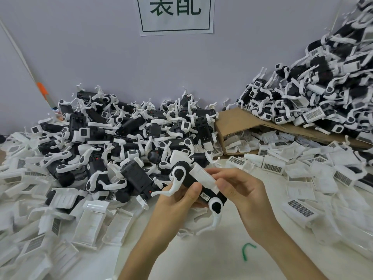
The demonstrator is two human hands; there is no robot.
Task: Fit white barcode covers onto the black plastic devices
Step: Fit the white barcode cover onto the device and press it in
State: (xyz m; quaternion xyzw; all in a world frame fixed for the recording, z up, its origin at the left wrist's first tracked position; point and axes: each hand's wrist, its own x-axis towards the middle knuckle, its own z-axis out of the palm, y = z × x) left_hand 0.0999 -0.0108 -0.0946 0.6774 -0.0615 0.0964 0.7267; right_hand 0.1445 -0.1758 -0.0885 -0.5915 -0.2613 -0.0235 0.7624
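i have the black device [188, 179] up off the table [201, 257], in front of me and between both hands. my left hand [177, 201] is curled round its lower body, thumb pressed on the side just beside the small battery label. my right hand [242, 188] pinches the white cover [204, 175], which lies tilted along the top face of the device; i cannot tell whether its near end is seated. to do this well, i judge i should square the cover's long edges with the body first, then press from 1 end to the other rather than in the middle, so the thin plastic does not bow. the 2 white arms on the round hubs stick out and could catch my fingers. loose covers [272, 164] lie to the right, bare devices [121, 134] heaped to the left.
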